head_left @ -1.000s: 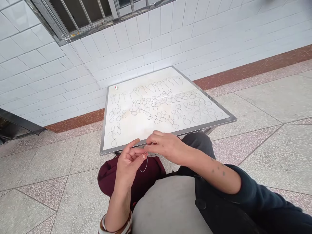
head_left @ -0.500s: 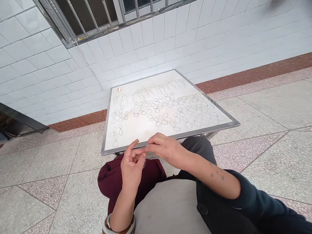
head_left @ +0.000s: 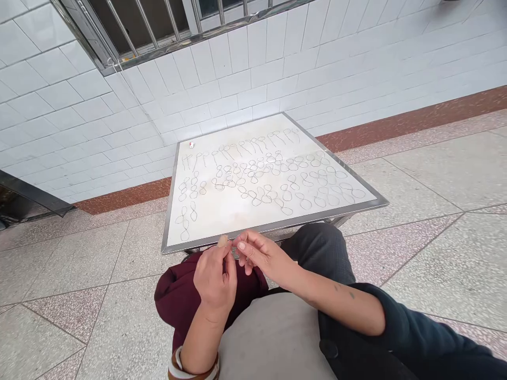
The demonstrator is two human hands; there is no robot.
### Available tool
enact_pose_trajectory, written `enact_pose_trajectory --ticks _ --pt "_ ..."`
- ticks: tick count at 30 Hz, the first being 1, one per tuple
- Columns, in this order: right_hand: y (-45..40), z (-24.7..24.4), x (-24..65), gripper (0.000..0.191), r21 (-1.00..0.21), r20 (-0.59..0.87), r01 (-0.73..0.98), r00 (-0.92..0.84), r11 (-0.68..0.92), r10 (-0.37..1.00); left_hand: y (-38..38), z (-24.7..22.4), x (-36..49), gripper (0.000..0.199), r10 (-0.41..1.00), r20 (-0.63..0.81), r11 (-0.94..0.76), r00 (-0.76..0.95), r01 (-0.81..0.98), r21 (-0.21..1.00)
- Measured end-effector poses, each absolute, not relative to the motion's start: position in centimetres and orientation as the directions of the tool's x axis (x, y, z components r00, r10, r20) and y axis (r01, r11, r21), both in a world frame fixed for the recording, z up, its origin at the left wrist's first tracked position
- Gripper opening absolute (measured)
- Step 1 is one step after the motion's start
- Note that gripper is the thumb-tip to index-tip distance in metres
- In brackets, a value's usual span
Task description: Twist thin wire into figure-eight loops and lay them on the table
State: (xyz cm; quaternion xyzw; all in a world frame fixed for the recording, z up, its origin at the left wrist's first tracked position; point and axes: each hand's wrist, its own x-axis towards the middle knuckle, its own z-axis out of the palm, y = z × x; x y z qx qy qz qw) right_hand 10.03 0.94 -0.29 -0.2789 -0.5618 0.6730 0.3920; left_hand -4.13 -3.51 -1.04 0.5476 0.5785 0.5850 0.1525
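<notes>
My left hand [head_left: 216,277] is closed in a pinch in front of the table's near edge, its fingertips meeting those of my right hand [head_left: 263,256]. The right thumb and index finger are also pressed together, with the other fingers curled loosely below. Between the fingertips is a thin wire, mostly hidden by the fingers; its shape cannot be made out now. Just beyond both hands stands a white-topped table [head_left: 233,216] with a metal rim. Many thin wire figure-eights [head_left: 287,203] lie on it in rows, and wire pieces with one loop and open tails [head_left: 291,136] lie along the far side.
A small red-and-white item [head_left: 191,145] sits at the table's far left corner. Behind the table rises a white tiled wall [head_left: 222,89] with a barred window [head_left: 158,26]. My knees [head_left: 320,248] are under and beside the near edge.
My left hand has turned over so its back faces up, and its raised index finger has come down. The right hand has rolled, its fingers now hanging lower. A strand seen below the fingers is now hidden.
</notes>
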Motion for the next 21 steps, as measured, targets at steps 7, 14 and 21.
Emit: enact_pose_trajectory --ticks 7,14,21 --pt "1.3 -0.6 10.1 0.032 -0.961 0.073 -0.264 -0.515 -0.077 0.854 -3.2 0.1 -4.5 0.058 0.866 0.382 -0.29 -0.322 0.298 0.909" --pt "1.3 -1.0 9.9 0.033 -0.968 0.082 -0.242 -0.539 -0.061 0.838 -2.6 -1.1 -4.5 0.05 0.984 0.014 -0.049 -0.176 -0.193 0.98" --pt "6.0 -8.8 12.5 0.038 -0.996 -0.05 0.083 -0.435 -0.016 0.899 -2.6 -6.7 -7.6 0.04 0.872 0.054 -0.082 -0.486 -0.038 0.996"
